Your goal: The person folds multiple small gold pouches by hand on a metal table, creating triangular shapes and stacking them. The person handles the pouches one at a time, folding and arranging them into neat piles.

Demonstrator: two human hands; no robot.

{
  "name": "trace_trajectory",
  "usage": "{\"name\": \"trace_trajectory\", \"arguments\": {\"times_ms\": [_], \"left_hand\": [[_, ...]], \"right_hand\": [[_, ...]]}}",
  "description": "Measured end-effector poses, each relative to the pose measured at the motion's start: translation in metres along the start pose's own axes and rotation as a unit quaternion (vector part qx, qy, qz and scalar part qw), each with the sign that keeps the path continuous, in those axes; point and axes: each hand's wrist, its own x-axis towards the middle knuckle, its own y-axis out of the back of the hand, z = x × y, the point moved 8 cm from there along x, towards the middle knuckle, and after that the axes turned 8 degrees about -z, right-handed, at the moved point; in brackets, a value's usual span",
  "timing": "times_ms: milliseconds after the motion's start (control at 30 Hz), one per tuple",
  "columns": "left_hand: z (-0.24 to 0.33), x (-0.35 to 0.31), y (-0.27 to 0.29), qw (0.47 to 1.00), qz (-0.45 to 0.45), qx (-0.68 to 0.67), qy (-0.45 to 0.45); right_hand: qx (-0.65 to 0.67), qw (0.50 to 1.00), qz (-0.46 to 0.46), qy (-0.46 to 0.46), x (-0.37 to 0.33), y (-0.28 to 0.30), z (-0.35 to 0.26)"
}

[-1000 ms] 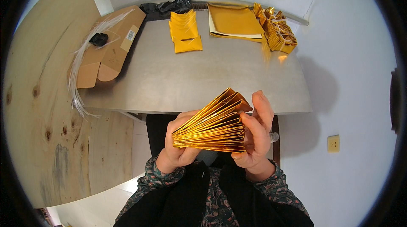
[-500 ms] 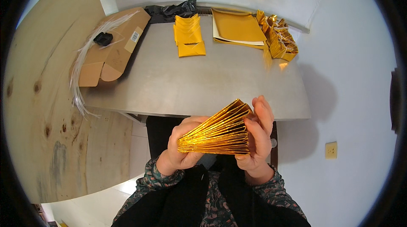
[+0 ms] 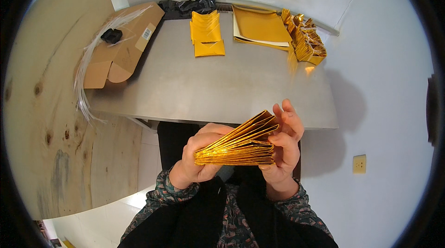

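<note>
A bundle of folded gold foil papers [image 3: 234, 148] fans out in front of my body, just off the table's near edge. My left hand [image 3: 199, 153] is closed around its narrow end, where the sheets press together. At the spread end, my right hand [image 3: 283, 153] pinches the bundle's edges, thumb by the lower sheets and forefinger against the folds. The other right-hand fingers are raised. Toward the top the sheets stand apart with gaps between them, while the lower ones lie close together. The left fingers behind the bundle are partly hidden.
On the metal table [image 3: 185, 88] lie a row of yellow folded papers [image 3: 207, 30], a stack of gold sheets [image 3: 262, 25] and tied gold foil bundles [image 3: 309, 44]. A cardboard box [image 3: 120, 51] bears white strands [image 3: 85, 69] and a black object [image 3: 111, 36]. Black plastic [image 3: 187, 6] lies behind.
The upper sheets have spread wider apart and the lower ones sit closer together. My right fingers have shifted slightly up and right along the bundle's edge. Both hands keep hold.
</note>
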Motion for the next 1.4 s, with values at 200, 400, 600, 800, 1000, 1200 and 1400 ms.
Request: {"name": "trace_trajectory", "arguments": {"times_ms": [200,400,600,800,1000,1200,1400], "left_hand": [[0.002,0.002,0.000,1.000,-0.009,-0.006,-0.022],[0.004,0.007,-0.002,0.996,-0.069,0.043,-0.019],[0.007,0.011,-0.003,0.995,-0.069,0.059,-0.028],[-0.004,0.003,0.001,1.000,-0.022,-0.003,0.004],[-0.015,-0.006,0.003,0.999,-0.004,-0.036,0.018],[-0.021,-0.013,0.005,0.997,0.005,-0.062,0.041],[-0.014,-0.009,0.009,0.999,0.014,0.009,0.032]], "right_hand": [[0.010,0.999,-0.018,-0.032,0.004,0.005,0.004],[-0.009,0.997,-0.054,-0.045,0.012,0.011,0.004],[-0.038,0.994,-0.075,-0.067,0.018,0.018,0.004],[-0.078,0.991,-0.088,-0.061,0.024,0.020,0.004],[-0.110,0.986,-0.118,-0.049,0.032,0.018,0.001],[-0.143,0.980,-0.133,-0.034,0.035,0.016,-0.001],[-0.235,0.964,-0.123,-0.034,0.029,0.008,-0.009]]}}
